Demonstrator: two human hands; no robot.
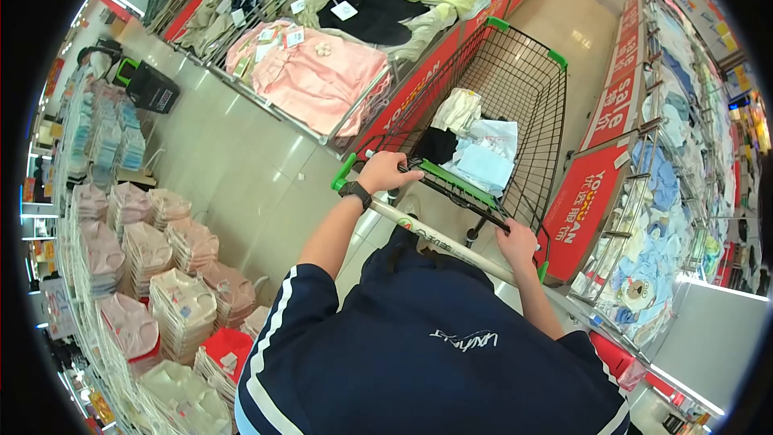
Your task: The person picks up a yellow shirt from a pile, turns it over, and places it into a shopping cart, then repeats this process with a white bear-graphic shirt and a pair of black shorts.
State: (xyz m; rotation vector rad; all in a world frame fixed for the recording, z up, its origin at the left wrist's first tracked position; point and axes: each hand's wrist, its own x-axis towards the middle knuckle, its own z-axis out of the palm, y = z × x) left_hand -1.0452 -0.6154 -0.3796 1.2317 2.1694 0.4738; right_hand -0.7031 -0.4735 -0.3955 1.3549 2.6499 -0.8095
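Firmly, left grip [386,171] and right grip [519,242] clench the cart [527,84] at its rear; pink-clothes rack [314,76] and blue-clothes rack [652,193] flank it closely.

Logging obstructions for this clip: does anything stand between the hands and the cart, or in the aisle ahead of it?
Nothing visible does. The left hand grips the cart at its rear rim and the right hand holds its handle. The floor ahead, between the clothes table and the sale racks, shows no obstacle.
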